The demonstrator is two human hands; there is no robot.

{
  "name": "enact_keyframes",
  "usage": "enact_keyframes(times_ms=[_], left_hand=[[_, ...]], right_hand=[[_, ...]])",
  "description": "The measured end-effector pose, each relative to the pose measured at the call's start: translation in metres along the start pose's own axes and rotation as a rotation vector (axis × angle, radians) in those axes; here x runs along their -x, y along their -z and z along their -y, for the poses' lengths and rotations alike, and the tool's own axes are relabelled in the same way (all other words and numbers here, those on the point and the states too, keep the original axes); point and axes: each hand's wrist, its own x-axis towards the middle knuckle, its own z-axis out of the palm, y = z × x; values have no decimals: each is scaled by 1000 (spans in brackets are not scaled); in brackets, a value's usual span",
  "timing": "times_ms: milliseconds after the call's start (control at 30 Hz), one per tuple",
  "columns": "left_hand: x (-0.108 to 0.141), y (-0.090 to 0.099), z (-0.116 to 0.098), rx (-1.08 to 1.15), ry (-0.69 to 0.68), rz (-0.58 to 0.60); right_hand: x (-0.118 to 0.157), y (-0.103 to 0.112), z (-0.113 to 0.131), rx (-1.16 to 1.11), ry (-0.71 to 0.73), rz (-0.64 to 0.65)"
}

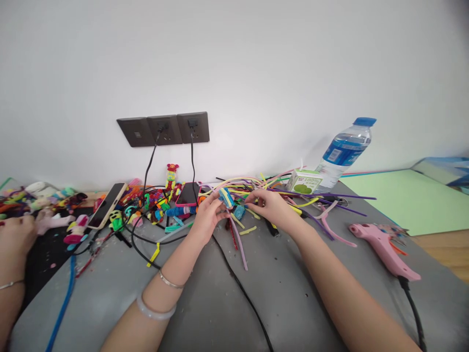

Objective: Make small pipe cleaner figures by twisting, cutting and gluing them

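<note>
My left hand [209, 215] is closed on a small blue and pale yellow striped piece [226, 197], held up above the grey table [205, 293]. Just right of it, my right hand [266, 205] has its thumb and finger pinched together near a blue piece [239, 211]; anything between those fingertips is too small to make out. Loose yellow pieces [248, 230] and a lilac pipe cleaner [240, 244] lie below and between the hands.
A pink glue gun [384, 249] lies at right. Behind stand a water bottle [344, 154] and a juice box [304, 181]. Pipe-cleaner figures, phones [108, 205] and black cables [242, 288] cover the left and middle. Another person's hand [16, 237] is at far left.
</note>
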Motion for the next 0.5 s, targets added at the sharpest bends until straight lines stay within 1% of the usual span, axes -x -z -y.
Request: enact_keyframes(times_ms=[33,67,133,200,333,500], left_hand=[[0,0,0,5,-7,-10],[0,0,0,10,-11,-21],[0,-1,-1,15,-15,-37],[0,-1,-1,7,-18,-33],[2,-2,-1,-6,-31,-1],[2,-2,-1,-13,-25,9]], right_hand=[[0,-3,1,45,60,-30],[1,-5,4,60,115,-33],[2,-12,8,42,199,16],[3,-20,11,42,244,81],[5,-35,11,114,248,138],[4,-39,9,157,225,137]])
